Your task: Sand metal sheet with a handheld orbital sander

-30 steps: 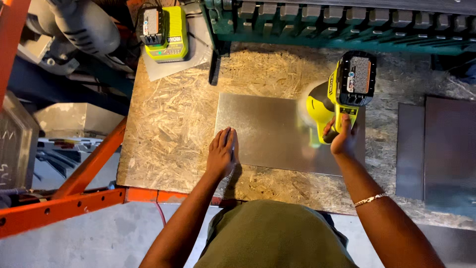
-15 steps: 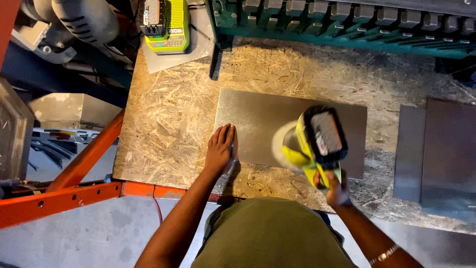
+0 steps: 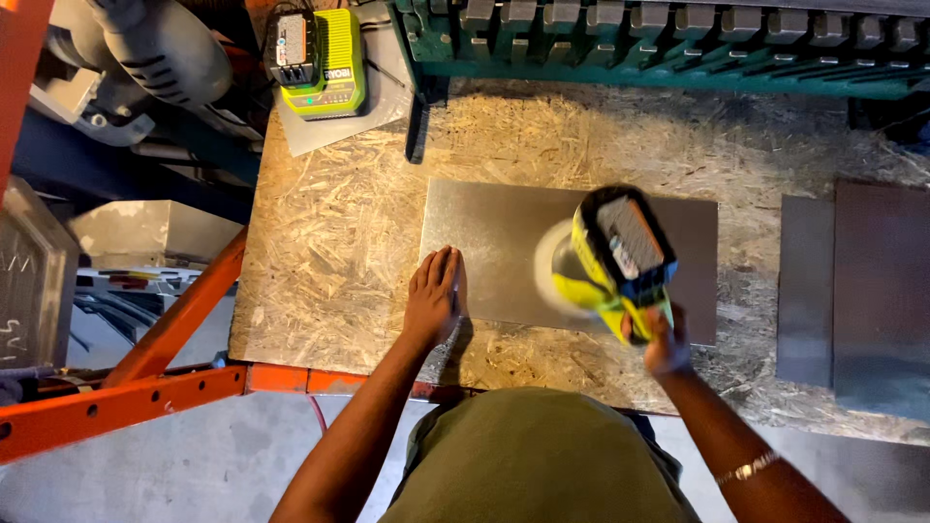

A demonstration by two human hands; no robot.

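Left hand (image 3: 433, 295) pressed flat, fingers spread, on the near left edge of the sheet (image 3: 504, 247) lying on the bench (image 3: 339, 223). Thin, stiff, probably slick; best pinned by an edge. Right hand (image 3: 664, 339) clenched around the sander (image 3: 615, 257), likely weighty, by its handle.

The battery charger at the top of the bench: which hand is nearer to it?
Left. The left hand lies flat on the metal sheet's left edge, below the charger. The right hand grips the yellow power tool farther right.
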